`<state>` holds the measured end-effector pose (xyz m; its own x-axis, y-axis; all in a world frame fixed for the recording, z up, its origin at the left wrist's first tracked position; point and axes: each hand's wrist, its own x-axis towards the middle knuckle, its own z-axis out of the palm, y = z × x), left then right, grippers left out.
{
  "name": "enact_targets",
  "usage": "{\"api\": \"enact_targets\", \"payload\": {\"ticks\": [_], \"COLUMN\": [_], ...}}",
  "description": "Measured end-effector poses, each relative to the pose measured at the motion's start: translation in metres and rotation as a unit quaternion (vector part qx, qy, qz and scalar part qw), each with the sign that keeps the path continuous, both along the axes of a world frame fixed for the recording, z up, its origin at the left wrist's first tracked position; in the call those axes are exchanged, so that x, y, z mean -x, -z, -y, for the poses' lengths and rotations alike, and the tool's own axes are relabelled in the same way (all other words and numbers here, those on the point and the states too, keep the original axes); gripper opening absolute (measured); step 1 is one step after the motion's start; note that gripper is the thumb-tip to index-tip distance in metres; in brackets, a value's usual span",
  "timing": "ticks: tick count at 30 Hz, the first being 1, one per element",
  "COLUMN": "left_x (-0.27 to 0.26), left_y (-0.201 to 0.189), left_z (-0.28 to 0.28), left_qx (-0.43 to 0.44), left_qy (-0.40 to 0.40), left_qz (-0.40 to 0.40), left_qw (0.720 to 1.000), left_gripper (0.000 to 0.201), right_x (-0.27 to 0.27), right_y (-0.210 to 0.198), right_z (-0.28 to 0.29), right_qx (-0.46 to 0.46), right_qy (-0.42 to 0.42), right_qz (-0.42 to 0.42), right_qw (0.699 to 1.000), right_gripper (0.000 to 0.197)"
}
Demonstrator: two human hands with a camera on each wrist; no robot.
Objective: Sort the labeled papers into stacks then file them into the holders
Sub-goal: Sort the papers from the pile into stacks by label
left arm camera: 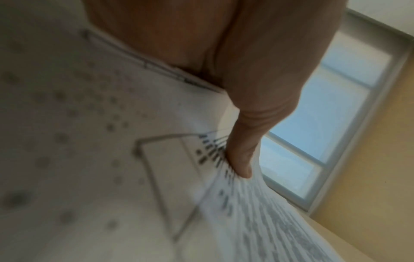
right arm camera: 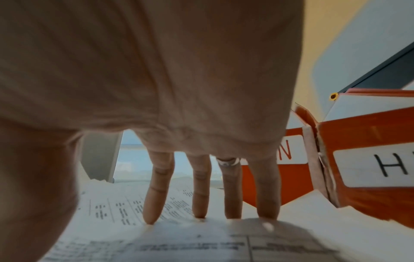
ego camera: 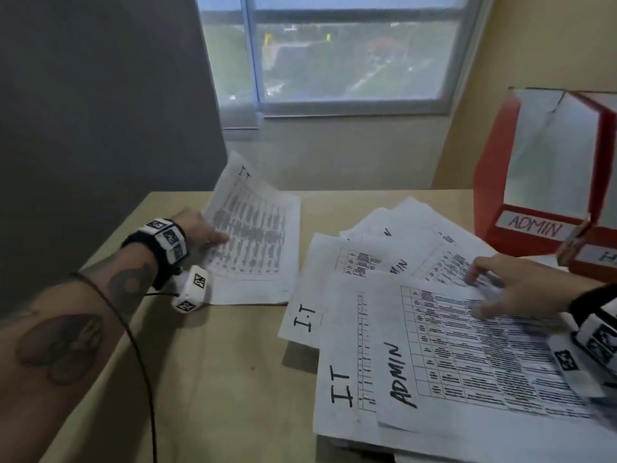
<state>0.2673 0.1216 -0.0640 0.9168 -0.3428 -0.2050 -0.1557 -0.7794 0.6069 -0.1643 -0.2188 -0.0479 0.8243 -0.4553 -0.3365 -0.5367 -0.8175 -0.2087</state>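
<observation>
My left hand [ego camera: 207, 230] holds an "I.T" sheet [ego camera: 258, 235] by its left edge at the table's far left. The thumb [left arm camera: 240, 159] presses on top, and the sheet's far end curls up off the table. At the right lies a loose pile of papers with an "ADMIN" sheet [ego camera: 467, 362] on top. Partly covered "IT" sheets [ego camera: 340, 382] and another "ADMIN" sheet [ego camera: 397, 265] show beneath. My right hand [ego camera: 494, 295] rests at that top sheet's far edge. Its fingers [right arm camera: 156, 198] are straight and spread, with the tips touching paper. Red holders labeled "ADMIN" [ego camera: 534, 225] and "H…" [ego camera: 601, 259] stand at the far right.
The beige table [ego camera: 217, 379] has bare surface in front, between my arms. A grey partition [ego camera: 100, 128] closes the left side. A window [ego camera: 350, 55] and a yellow wall stand behind the table. A cable trails along my left forearm.
</observation>
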Motion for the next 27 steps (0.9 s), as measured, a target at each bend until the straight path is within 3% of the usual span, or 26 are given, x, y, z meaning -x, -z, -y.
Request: {"api": "enact_targets", "payload": {"ticks": [3,8,15,18,23,27], "left_x": [0.007,0.007,-0.001,0.004,0.011,0.025], "left_y": [0.008,0.011,0.01,0.006,0.002,-0.005], "left_z": [0.03,0.056,0.059,0.058,0.067,0.075], "left_qx": [0.009,-0.018,-0.099,-0.141,-0.137,-0.196], "left_qy": [0.01,-0.002,0.037,0.058,0.105,0.11], "left_qz": [-0.023,-0.017,0.004,0.032,0.037,0.085], "left_qw": [1.0,1.0,0.994,0.988,0.984,0.971], "left_gripper": [0.039,0.048,0.059,0.061,0.036,0.046], "right_x": [0.0,0.003,0.001,0.0,-0.004,-0.001], "right_y": [0.001,0.006,0.006,0.006,0.003,-0.004], "right_z": [0.0,0.003,-0.002,-0.003,-0.009,-0.015], "right_qx": [0.006,0.01,0.009,0.016,0.027,0.038], "right_qy": [0.002,0.006,0.016,0.024,0.031,0.025], "right_qz": [-0.007,-0.006,-0.02,-0.024,-0.033,-0.021], "right_qw": [1.0,1.0,1.0,0.999,0.999,0.999], "right_gripper": [0.055,0.085,0.058,0.055,0.053,0.059]}}
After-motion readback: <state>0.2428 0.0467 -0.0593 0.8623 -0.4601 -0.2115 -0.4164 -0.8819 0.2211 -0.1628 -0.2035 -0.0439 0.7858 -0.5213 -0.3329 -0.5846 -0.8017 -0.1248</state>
